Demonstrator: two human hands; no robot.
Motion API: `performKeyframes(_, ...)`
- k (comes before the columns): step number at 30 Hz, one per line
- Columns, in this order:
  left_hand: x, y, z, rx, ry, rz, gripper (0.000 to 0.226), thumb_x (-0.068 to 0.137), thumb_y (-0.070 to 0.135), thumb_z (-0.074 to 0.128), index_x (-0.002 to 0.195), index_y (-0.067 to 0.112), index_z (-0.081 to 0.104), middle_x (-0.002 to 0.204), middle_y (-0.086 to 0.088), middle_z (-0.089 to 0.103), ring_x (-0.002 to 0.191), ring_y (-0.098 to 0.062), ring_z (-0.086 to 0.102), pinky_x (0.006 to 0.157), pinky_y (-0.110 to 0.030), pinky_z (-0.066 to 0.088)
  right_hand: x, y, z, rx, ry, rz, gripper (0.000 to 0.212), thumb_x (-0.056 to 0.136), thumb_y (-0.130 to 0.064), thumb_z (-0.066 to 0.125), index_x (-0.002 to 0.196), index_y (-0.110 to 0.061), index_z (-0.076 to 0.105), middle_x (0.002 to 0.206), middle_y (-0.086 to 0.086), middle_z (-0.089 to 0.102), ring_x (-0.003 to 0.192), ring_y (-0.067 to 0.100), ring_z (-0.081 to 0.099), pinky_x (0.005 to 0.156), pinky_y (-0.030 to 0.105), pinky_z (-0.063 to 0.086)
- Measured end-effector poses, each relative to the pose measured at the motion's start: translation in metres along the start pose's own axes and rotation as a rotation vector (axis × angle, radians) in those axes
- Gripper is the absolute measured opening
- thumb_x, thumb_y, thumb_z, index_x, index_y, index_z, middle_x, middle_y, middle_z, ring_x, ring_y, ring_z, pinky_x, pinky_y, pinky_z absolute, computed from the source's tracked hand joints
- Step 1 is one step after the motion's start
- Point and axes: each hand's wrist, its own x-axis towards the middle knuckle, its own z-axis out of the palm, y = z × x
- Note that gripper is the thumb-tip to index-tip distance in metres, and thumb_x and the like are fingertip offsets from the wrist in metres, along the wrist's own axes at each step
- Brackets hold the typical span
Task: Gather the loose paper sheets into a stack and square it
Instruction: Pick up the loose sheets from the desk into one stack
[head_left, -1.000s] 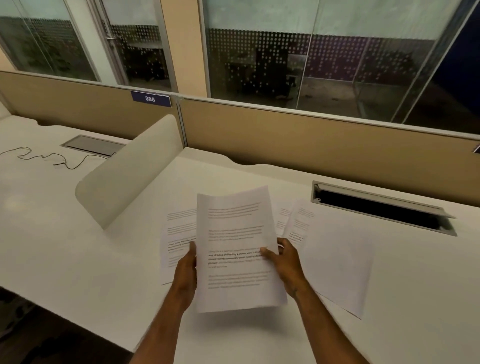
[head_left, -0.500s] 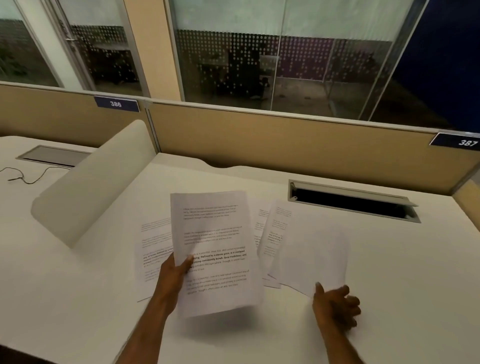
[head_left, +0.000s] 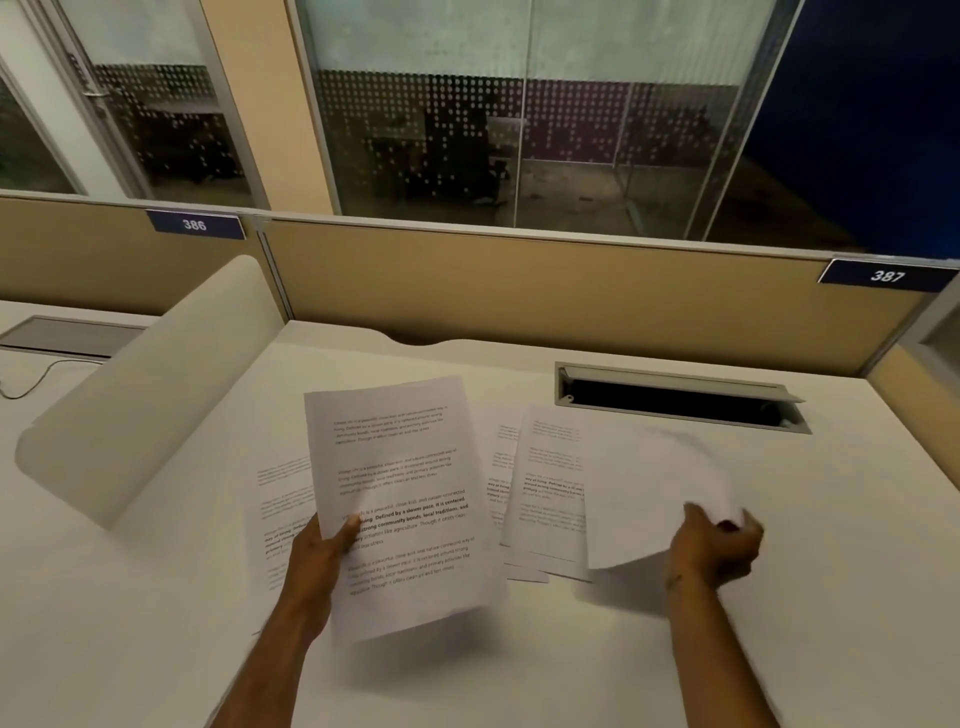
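My left hand (head_left: 319, 558) grips a printed sheet (head_left: 400, 499) by its left edge and holds it tilted above the white desk (head_left: 156, 623). Under it lies another printed sheet (head_left: 278, 514), partly hidden. My right hand (head_left: 717, 548) is shut on the lower right edge of a blank-faced sheet (head_left: 649, 493), which curls up off the desk and is blurred. Beneath and left of that sheet lie several overlapping printed sheets (head_left: 545, 488).
A curved white divider (head_left: 145, 395) stands to the left. An open cable slot (head_left: 675, 397) is set in the desk behind the right-hand sheets. A tan partition (head_left: 519, 280) with labels 386 and 387 runs along the back. A cable (head_left: 31, 382) lies at far left.
My right hand let go of the held sheet, moved right, and has taken hold of the blank-faced sheet, lifting its edge. My left hand keeps the printed sheet alone.
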Motion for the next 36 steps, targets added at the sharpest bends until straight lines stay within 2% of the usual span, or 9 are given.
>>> performKeyframes(3,0.002,0.005,0.002,-0.014,0.001,0.007,0.031,0.098,0.017,0.061,0.13,0.014,0.061,0.116,-0.022,0.075,0.096,-0.048,0.074,0.081,-0.067,0.059,-0.003,-0.02,0.011,-0.032,0.033,-0.482,0.026,0.087,-0.004,0.069,0.111,-0.002,0.063,0.109,0.022,0.069,0.096,0.035,0.066,0.087,0.049,0.058)
performKeyframes(7,0.002,0.009,0.005,-0.021,0.009,0.007,0.02,0.098,0.017,0.062,0.116,0.025,0.065,0.113,-0.02,0.076,0.095,-0.046,0.074,0.08,-0.064,0.061,-0.021,0.003,0.018,-0.264,-0.182,-1.126,0.017,0.077,0.014,0.069,0.089,0.001,0.071,0.089,0.019,0.07,0.087,0.031,0.064,0.075,0.038,0.058)
performKeyframes(13,0.004,0.005,0.007,-0.006,0.007,-0.004,0.03,0.1,0.015,0.059,0.129,0.015,0.06,0.118,-0.023,0.073,0.096,-0.047,0.073,0.085,-0.068,0.057,-0.033,0.08,0.02,-0.742,-0.536,-1.297,0.041,0.045,0.017,0.084,0.074,-0.01,0.076,0.077,0.008,0.07,0.066,0.031,0.067,0.052,0.037,0.056)
performKeyframes(16,0.005,0.004,0.006,-0.002,0.002,-0.006,0.03,0.1,0.014,0.058,0.13,0.013,0.059,0.119,-0.025,0.072,0.099,-0.05,0.071,0.086,-0.071,0.055,-0.031,0.111,0.008,-0.896,-0.787,-1.166,0.03,0.055,-0.019,0.093,0.081,-0.017,0.077,0.087,0.001,0.07,0.076,0.025,0.07,0.061,0.038,0.057)
performKeyframes(18,0.006,0.003,0.005,-0.005,0.001,-0.009,0.034,0.1,0.014,0.058,0.134,0.01,0.057,0.12,-0.026,0.071,0.1,-0.051,0.071,0.086,-0.073,0.054,-0.028,0.124,0.004,-1.056,-0.901,-0.978,0.054,0.068,-0.068,0.073,0.101,-0.025,0.076,0.105,-0.006,0.067,0.097,0.018,0.065,0.085,0.037,0.053)
performKeyframes(20,0.008,0.002,0.003,-0.005,-0.001,-0.008,0.034,0.1,0.014,0.058,0.133,0.011,0.058,0.12,-0.025,0.071,0.099,-0.05,0.071,0.086,-0.073,0.054,-0.021,0.127,0.004,-1.024,-0.855,-0.778,0.069,0.071,-0.082,0.057,0.11,-0.027,0.074,0.112,-0.01,0.064,0.105,0.014,0.061,0.095,0.036,0.05)
performKeyframes(25,0.01,0.003,0.001,-0.005,0.007,-0.009,0.029,0.1,0.015,0.058,0.129,0.016,0.059,0.118,-0.024,0.072,0.097,-0.05,0.071,0.084,-0.072,0.055,0.031,0.107,0.003,-0.972,-0.246,-0.309,0.066,0.085,-0.051,0.069,0.132,-0.007,0.056,0.129,0.02,0.055,0.115,0.039,0.053,0.094,0.052,0.05)
performKeyframes(32,0.017,-0.004,0.006,-0.019,0.007,-0.01,0.024,0.099,0.015,0.059,0.122,0.021,0.062,0.115,-0.022,0.075,0.096,-0.05,0.073,0.081,-0.071,0.057,0.063,0.093,0.01,-0.96,-0.309,0.148,0.062,0.079,-0.03,0.081,0.125,0.0,0.051,0.129,0.027,0.058,0.121,0.045,0.05,0.105,0.056,0.041)
performKeyframes(36,0.023,-0.003,0.01,-0.046,0.002,-0.019,0.026,0.099,0.015,0.059,0.124,0.023,0.062,0.109,-0.016,0.078,0.093,-0.046,0.075,0.07,-0.058,0.064,0.075,0.082,0.019,-0.703,-0.403,0.13,0.044,0.081,-0.017,0.08,0.116,0.006,0.067,0.116,0.026,0.071,0.107,0.044,0.066,0.095,0.053,0.055)
